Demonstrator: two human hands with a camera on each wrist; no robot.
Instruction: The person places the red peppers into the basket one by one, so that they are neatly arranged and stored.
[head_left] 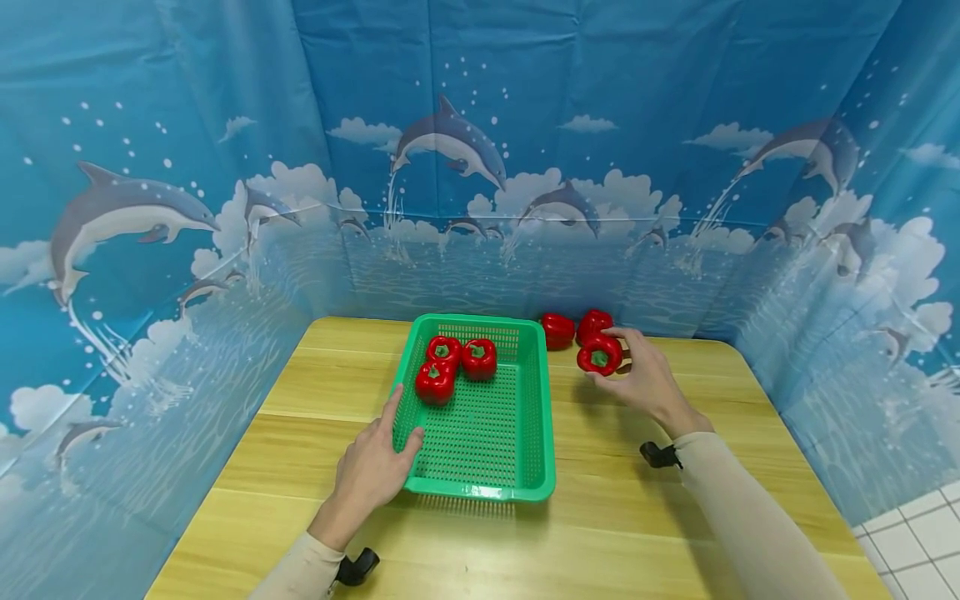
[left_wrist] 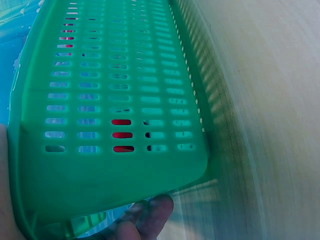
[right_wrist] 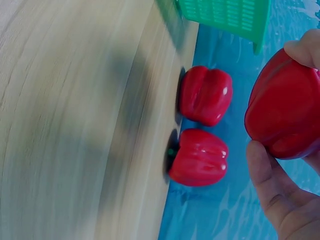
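Observation:
Raised over the table right of the basket, a red bell pepper is pinched between the thumb and fingers of my right hand. Its green stem end faces me in the head view; the right wrist view has its smooth red side. My left hand grips the left side of the green plastic basket, thumb over the rim. Fingertips show by the basket's lower edge in the left wrist view. Three red bell peppers stand grouped in the basket's far left part, stems up.
Two more red bell peppers, one on its side and another beside it, lie near the table's back edge. The wooden table is bordered by a blue dolphin-print curtain. White tiles show at lower right.

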